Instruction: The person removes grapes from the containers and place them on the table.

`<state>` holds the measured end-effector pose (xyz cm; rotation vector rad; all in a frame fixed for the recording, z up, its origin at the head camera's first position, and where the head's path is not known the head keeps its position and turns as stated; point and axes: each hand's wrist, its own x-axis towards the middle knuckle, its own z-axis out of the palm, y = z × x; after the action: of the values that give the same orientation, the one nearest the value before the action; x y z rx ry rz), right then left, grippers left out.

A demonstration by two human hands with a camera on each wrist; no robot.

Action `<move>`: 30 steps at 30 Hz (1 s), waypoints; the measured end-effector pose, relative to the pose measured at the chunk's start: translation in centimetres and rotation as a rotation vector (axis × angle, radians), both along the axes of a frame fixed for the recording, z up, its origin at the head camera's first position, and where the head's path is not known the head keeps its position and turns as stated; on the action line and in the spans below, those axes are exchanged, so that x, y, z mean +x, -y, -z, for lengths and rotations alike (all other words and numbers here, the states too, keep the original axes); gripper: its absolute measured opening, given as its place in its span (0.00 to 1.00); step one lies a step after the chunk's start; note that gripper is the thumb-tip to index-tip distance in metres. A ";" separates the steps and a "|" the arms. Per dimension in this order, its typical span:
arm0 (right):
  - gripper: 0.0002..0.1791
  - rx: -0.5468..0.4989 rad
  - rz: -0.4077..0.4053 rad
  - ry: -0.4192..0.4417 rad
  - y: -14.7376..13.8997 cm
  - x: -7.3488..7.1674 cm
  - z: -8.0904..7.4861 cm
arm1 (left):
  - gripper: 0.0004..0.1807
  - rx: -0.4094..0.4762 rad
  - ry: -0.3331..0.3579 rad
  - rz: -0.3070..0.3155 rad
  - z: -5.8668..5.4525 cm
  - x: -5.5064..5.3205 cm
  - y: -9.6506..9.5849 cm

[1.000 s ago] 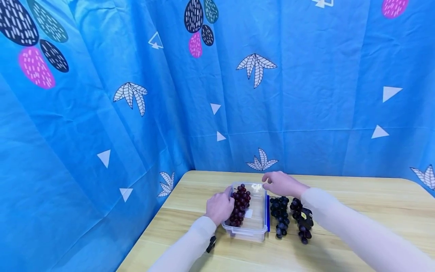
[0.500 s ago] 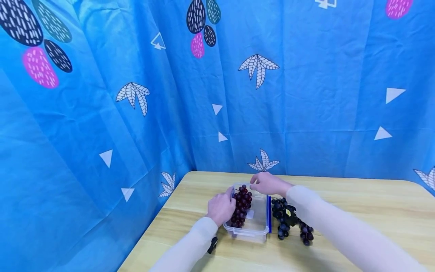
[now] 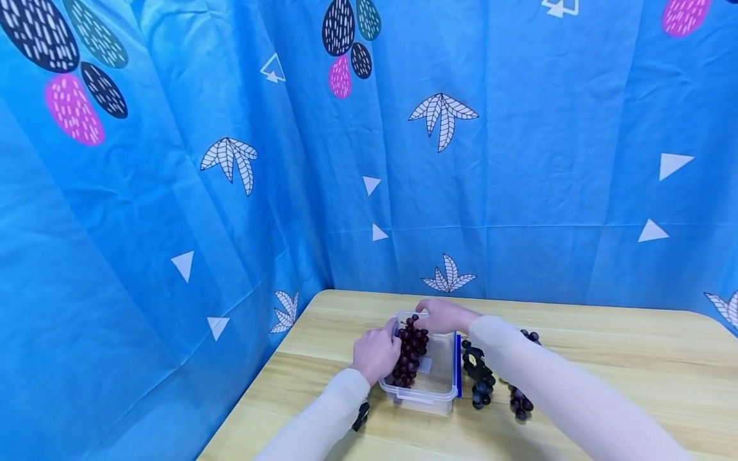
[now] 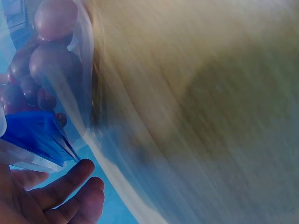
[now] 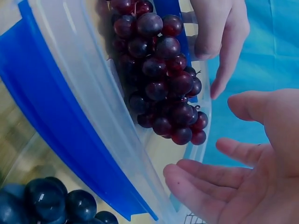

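A clear plastic food container point(image 3: 423, 393) stands without a lid on top, its blue-edged clip flaps point(image 5: 70, 112) hanging at the sides. Inside, along its left half, lies a bunch of dark red grapes point(image 3: 410, 353). My left hand point(image 3: 375, 352) holds the container's left wall near a flap; its fingertips point(image 4: 84, 170) show beside the blue edge, and the thumb is hidden in the left wrist view. Over the container's far end is my right hand point(image 3: 445, 315), fingers spread and relaxed, close to the grapes' far end; the right wrist view shows a gap between them.
Right of the container lie two bunches of black grapes, one point(image 3: 482, 389) close to the flap and another point(image 3: 521, 406) farther right, both partly covered by my right arm. A wooden table point(image 3: 605, 358) is backed by a blue patterned curtain point(image 3: 536, 160).
My right hand has moved left, from the container's far right corner to over its far end by the red grapes. The left hand stays at the left wall.
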<state>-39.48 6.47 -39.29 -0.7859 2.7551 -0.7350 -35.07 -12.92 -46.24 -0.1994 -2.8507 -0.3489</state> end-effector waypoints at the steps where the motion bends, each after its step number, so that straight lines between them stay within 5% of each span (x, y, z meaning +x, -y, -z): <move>1: 0.25 0.004 0.000 0.009 0.1 -0.1 0.0 | 0.28 0.000 -0.001 0.000 0.0 0.0 0.0; 17: 0.31 0.018 0.043 0.150 2.6 -0.7 0.9 | 0.28 -0.011 -0.027 0.003 0.2 -0.1 0.1; 30: 0.21 0.044 0.055 0.163 3.1 -1.4 2.0 | 0.27 -0.008 -0.028 0.008 0.1 -0.1 0.2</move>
<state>-40.88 3.33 -41.30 -0.6146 2.6459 -0.7117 -35.16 -13.14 -46.33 -0.2151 -2.8249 -0.3342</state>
